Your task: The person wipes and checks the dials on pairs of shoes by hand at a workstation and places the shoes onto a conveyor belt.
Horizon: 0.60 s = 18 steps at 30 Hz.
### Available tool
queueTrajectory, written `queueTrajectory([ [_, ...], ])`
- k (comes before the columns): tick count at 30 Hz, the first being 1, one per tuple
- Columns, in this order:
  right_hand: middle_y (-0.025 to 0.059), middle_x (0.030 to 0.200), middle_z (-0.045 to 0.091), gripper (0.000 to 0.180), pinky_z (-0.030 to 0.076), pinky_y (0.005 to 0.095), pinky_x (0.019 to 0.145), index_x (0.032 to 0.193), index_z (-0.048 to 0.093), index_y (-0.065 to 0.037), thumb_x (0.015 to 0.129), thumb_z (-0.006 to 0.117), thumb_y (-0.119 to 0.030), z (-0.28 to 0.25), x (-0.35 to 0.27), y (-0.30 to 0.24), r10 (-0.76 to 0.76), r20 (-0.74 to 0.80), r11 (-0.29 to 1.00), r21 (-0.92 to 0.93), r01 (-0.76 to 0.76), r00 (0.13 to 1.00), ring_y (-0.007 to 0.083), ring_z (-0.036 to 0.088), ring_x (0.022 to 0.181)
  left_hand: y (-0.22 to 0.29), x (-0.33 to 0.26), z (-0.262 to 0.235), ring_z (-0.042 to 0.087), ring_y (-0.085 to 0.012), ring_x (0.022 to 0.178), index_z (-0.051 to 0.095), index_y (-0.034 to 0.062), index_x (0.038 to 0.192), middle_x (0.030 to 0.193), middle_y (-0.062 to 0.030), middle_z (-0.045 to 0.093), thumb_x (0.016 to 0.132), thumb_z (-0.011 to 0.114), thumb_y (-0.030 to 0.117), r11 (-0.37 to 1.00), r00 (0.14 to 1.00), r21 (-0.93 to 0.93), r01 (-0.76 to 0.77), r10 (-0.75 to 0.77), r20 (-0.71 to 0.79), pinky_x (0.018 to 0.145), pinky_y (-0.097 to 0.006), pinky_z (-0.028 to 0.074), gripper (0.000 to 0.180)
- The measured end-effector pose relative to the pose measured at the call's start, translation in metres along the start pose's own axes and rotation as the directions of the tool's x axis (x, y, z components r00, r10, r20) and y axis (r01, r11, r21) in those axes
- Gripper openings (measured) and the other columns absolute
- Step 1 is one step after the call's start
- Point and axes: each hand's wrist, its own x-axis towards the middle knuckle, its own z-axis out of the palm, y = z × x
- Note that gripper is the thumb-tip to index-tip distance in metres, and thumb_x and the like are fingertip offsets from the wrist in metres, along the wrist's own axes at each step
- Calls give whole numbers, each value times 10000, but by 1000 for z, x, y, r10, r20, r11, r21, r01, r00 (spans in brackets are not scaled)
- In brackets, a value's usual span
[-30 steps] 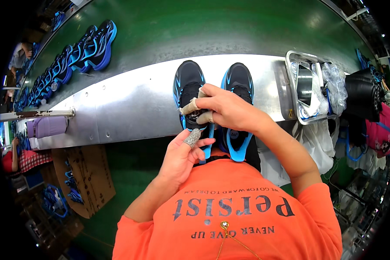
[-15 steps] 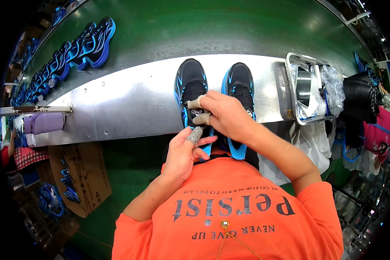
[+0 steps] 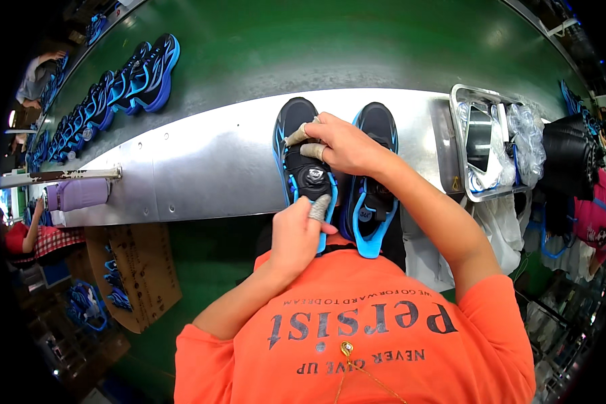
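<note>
Two black sneakers with bright blue trim stand side by side before me, toes pointing away. On the left sneaker [image 3: 296,111], the tongue with its round emblem shows between my hands. My left hand [image 3: 296,232] is closed on the heel-side collar of that sneaker, its grey-wrapped thumb lying beside the tongue. Beige covers wrap two fingers of my right hand [image 3: 340,145], which are closed on the sneaker's upper around the lace area; the exact pinch is hidden. To the right, the second sneaker [image 3: 377,121] stands untouched, partly behind my right wrist.
A steel bench plate [image 3: 202,155] runs beneath the sneakers, beside a green belt [image 3: 303,40]. More sneakers [image 3: 155,74] line the far left. A metal tray [image 3: 456,148] with clear plastic sits right. A purple container [image 3: 81,194] and cardboard box [image 3: 148,283] are at left.
My right hand has shifted slightly up toward the toe, uncovering the tongue emblem. My left hand has moved right, its spread fingers now closed on the sneaker's collar.
</note>
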Motion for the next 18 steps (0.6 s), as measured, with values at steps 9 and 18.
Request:
queueTrajectory([
  [9, 81, 947, 574, 322, 466, 328, 818, 1216, 697, -161, 894, 693, -158, -26, -25, 3, -22, 94, 972, 237, -1, 995, 200, 567, 889, 2, -16, -6, 590, -87, 688, 603, 19, 1149, 1007, -107, 708, 994, 433, 106, 911, 973, -351, 217, -174, 149, 599, -230, 462, 245],
  [18, 112, 878, 540, 301, 489, 371, 748, 1104, 701, -123, 804, 716, -107, 13, -53, -35, -74, -75, 997, -14, 74, 994, 295, 586, 845, 1, -21, -12, 667, -175, 846, 562, 11, 1197, 1099, -197, 675, 1024, 516, 205, 727, 945, -605, 326, -268, 187, 731, -312, 553, 263],
])
